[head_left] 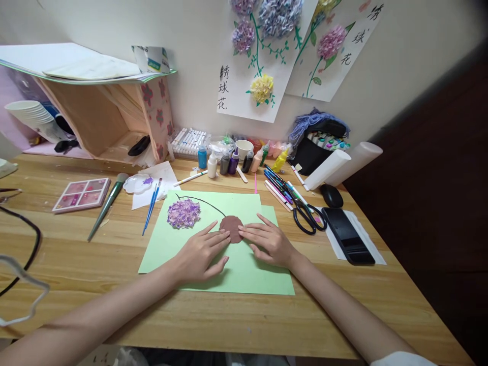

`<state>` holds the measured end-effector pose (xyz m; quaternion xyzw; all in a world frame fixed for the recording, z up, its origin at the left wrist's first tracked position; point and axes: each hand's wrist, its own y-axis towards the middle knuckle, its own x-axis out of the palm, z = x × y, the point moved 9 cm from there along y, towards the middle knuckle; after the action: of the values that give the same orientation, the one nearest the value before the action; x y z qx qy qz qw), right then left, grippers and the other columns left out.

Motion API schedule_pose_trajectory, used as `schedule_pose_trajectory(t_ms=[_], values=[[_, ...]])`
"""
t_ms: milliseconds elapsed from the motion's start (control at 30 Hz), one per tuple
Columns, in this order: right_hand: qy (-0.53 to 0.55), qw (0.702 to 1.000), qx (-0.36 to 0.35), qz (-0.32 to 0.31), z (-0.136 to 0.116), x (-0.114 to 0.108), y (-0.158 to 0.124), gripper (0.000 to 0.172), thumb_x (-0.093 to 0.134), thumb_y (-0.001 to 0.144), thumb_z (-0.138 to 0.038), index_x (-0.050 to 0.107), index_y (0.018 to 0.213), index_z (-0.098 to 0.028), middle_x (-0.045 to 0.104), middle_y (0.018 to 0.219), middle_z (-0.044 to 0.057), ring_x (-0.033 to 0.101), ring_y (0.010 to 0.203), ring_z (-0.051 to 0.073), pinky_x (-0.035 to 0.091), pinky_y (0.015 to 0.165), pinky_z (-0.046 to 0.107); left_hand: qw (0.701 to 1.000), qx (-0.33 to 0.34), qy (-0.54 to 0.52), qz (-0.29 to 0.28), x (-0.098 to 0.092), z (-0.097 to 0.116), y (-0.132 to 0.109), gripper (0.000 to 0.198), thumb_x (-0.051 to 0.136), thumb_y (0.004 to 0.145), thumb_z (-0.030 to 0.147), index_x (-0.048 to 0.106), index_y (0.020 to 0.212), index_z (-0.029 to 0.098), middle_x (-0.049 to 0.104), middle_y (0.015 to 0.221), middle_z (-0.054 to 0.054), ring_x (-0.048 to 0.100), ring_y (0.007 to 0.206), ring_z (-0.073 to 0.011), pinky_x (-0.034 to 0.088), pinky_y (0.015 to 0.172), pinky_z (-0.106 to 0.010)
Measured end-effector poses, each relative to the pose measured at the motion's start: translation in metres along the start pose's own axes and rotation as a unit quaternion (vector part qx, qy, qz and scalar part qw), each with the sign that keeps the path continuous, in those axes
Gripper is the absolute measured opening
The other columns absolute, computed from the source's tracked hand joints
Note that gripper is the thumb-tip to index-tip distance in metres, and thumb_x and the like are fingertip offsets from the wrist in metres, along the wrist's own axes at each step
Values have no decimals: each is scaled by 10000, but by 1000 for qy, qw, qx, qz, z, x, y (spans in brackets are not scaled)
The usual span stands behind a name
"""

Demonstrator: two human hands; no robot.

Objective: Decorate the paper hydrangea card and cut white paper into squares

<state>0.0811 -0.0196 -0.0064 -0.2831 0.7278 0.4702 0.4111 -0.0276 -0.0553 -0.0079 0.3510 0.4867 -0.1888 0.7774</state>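
A flat, round brown disc (pixel 231 229), clay-like in look, lies on a sheet of green paper (pixel 160 259) at the middle of the desk. My left hand (pixel 202 251) rests with its fingers outstretched, the fingertips touching the disc's left side. From the right, my right hand (pixel 270 241) lays spread fingertips on the disc's other edge. To the upper left on the paper sits a ruffled purple-and-pink flower head (pixel 183 213). A thin dark curved line (pixel 202 199) arcs from above the flower to the disc. A second green sheet shows beneath the first.
Scissors (pixel 305 216), pens (pixel 277 185) and a black phone (pixel 349 236) lie to the right. Paint bottles (pixel 234 162) line the back. Left are a palette (pixel 82 195), a large brush (pixel 109 206) and thin blue brushes (pixel 152 207). Flower pictures (pixel 263 61) hang on the wall.
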Motion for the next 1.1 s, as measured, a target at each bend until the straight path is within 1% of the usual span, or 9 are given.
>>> schedule_pose_trajectory(t_ms=[133, 233, 367, 533, 633, 733, 900, 1033, 1100], values=[[-6, 1000, 20, -15, 4, 2, 2, 387, 455, 841, -153, 553, 1207, -232, 661, 1124, 45, 595, 1056, 185, 263, 1076, 536, 1000, -7, 16, -25, 4, -1, 1, 495, 407, 874, 286, 417, 1332, 98, 471, 1341, -135, 419, 1259, -241, 248, 1109, -459], [-10, 1000, 23, 5, 5, -1, 1, 369, 444, 838, -123, 591, 1154, -243, 686, 1071, 37, 617, 1011, 181, 300, 1056, 535, 999, -21, 16, -36, 8, -4, 1, 462, 396, 888, 304, 468, 1292, 92, 511, 1303, -141, 466, 1221, -235, 260, 1106, -446], [-18, 1000, 13, 17, 3, -1, -3, 378, 451, 826, -113, 587, 1161, -223, 688, 1066, 37, 597, 1052, 185, 321, 1054, 514, 999, -26, 17, -26, 8, -5, 0, 461, 388, 889, 289, 461, 1299, 91, 528, 1286, -143, 483, 1206, -234, 284, 1097, -443], [-38, 998, 11, 50, 2, -7, -4, 357, 456, 827, -111, 606, 1126, -237, 717, 976, 16, 635, 942, 173, 352, 1038, 489, 999, -29, 12, -16, 6, -6, 0, 442, 377, 892, 282, 483, 1283, 105, 565, 1249, -136, 515, 1174, -233, 291, 1091, -450], [-46, 999, 24, 7, 5, -1, -2, 424, 428, 849, -136, 509, 1255, -226, 668, 1111, 33, 572, 1078, 197, 332, 1049, 488, 999, -34, 20, -27, 6, -7, 2, 468, 367, 899, 290, 417, 1332, 118, 510, 1311, -127, 474, 1213, -230, 257, 1101, -464], [-39, 997, 50, -46, 10, 7, -2, 468, 407, 876, -168, 402, 1341, -222, 608, 1214, 32, 503, 1168, 209, 281, 1072, 508, 998, -41, 27, -48, 7, -9, 3, 534, 347, 911, 306, 270, 1402, 113, 373, 1415, -126, 355, 1303, -219, 210, 1115, -464], [-18, 997, 71, -13, 15, 2, -2, 479, 366, 886, -163, 361, 1361, -228, 622, 1187, 34, 530, 1117, 199, 267, 1078, 506, 997, -54, 20, -56, 10, -12, 1, 560, 345, 916, 325, 229, 1407, 81, 321, 1439, -157, 295, 1334, -205, 199, 1123, -424], [2, 993, 96, -73, 20, 12, -1, 520, 394, 896, -245, 272, 1400, -211, 510, 1323, 56, 444, 1212, 217, 225, 1096, 523, 996, -69, 18, -54, 9, -14, 3, 565, 325, 924, 312, 170, 1423, 97, 229, 1476, -154, 227, 1360, -215, 150, 1127, -457], [7, 991, 114, -70, 23, 12, 0, 485, 385, 904, -248, 303, 1382, -221, 538, 1289, 53, 462, 1192, 207, 194, 1107, 527, 995, -80, 19, -60, 10, -16, 3, 571, 317, 928, 322, 153, 1425, 93, 215, 1481, -158, 188, 1371, -212, 135, 1130, -462]])
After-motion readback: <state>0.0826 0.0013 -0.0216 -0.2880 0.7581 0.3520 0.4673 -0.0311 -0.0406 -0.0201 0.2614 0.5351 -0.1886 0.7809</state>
